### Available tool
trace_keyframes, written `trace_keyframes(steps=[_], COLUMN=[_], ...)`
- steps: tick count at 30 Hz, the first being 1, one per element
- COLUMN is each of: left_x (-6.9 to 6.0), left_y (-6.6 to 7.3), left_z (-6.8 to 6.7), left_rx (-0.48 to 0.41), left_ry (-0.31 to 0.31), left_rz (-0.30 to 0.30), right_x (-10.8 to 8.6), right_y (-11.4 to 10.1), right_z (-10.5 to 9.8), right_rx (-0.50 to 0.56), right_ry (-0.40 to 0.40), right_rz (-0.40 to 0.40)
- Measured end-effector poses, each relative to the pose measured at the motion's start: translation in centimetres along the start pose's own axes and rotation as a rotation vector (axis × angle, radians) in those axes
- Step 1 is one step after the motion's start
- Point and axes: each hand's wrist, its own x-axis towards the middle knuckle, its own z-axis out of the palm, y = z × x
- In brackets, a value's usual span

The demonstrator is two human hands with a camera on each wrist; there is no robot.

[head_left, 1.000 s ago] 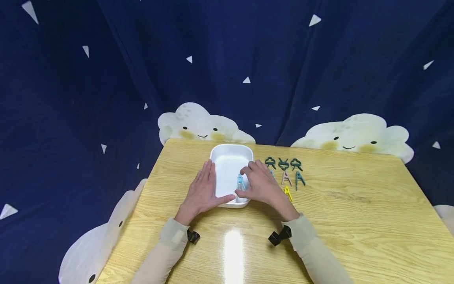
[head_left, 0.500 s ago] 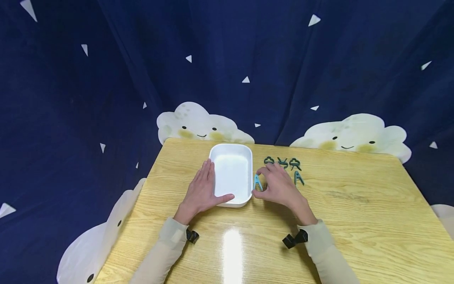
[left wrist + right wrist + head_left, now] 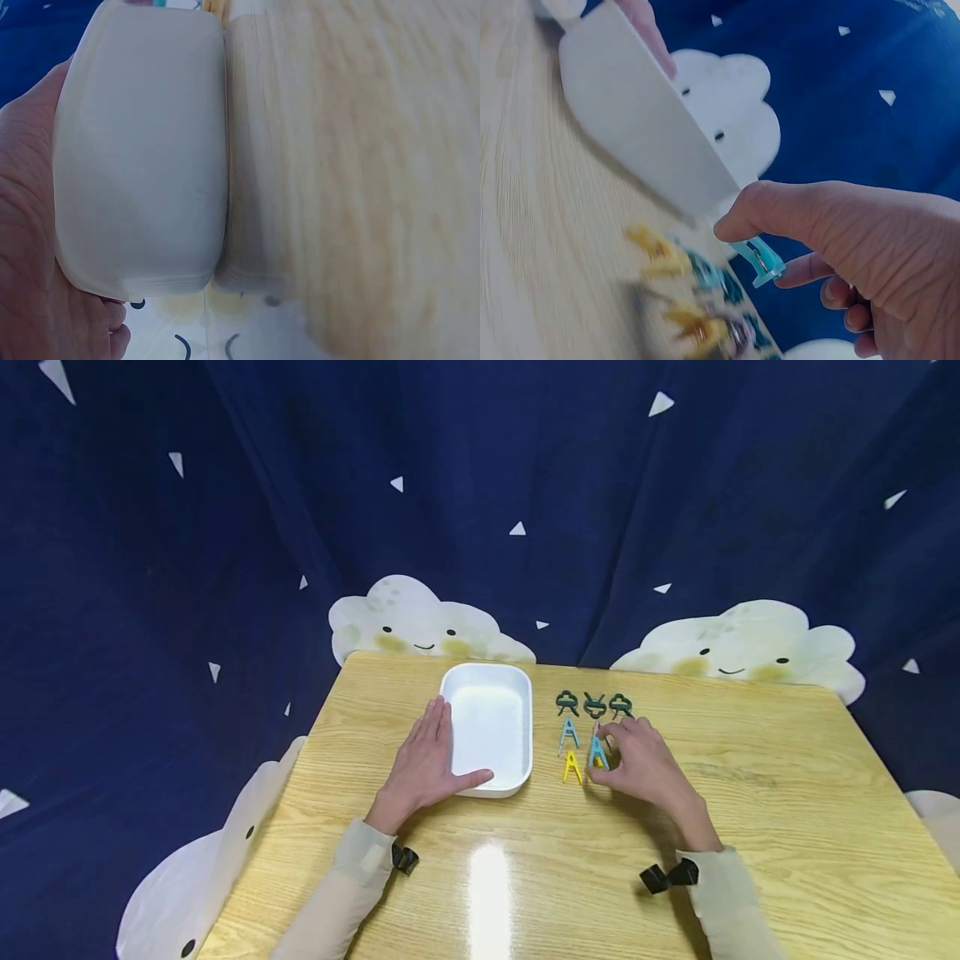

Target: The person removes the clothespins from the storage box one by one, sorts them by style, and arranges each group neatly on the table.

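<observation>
Between thumb and forefinger my right hand (image 3: 647, 762) pinches a light blue clothespin (image 3: 597, 752), held above the table among other clothespins. The right wrist view shows the pinched clothespin (image 3: 761, 259) off the tabletop. My left hand (image 3: 425, 770) lies along the left side of a white rectangular tray (image 3: 491, 727), fingers straight, thumb stretched over its near rim. Left of the held clothespin lie another blue clothespin (image 3: 569, 735) and a yellow clothespin (image 3: 572, 767). A pink clothespin and a second yellow one are partly hidden by the held clothespin and right hand.
Behind the clothespins, dark green clips (image 3: 595, 705) lie in a row. The wooden table (image 3: 750, 777) ends at a dark blue curtain (image 3: 480, 510) with white clouds. In the head view, nothing shows inside the tray.
My right hand has moved right, from over the tray to above the clothespins, carrying the light blue clothespin. The left hand has stayed at the tray.
</observation>
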Motion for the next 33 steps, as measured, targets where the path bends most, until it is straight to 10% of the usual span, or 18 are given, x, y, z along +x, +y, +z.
trace_keyframes(steps=[13,33], left_x=[0.0,0.0], left_y=[0.0,0.0], left_z=[0.0,0.0], left_rx=[-0.004,-0.013], left_ry=[-0.011,-0.003], left_rz=[-0.014,-0.001], right_x=[-3.3,-4.1], right_y=[4.9,6.1], right_z=[-0.8,0.0], right_rx=[-0.005,0.095], right_ry=[-0.027,-0.024], right_rz=[0.101,0.133])
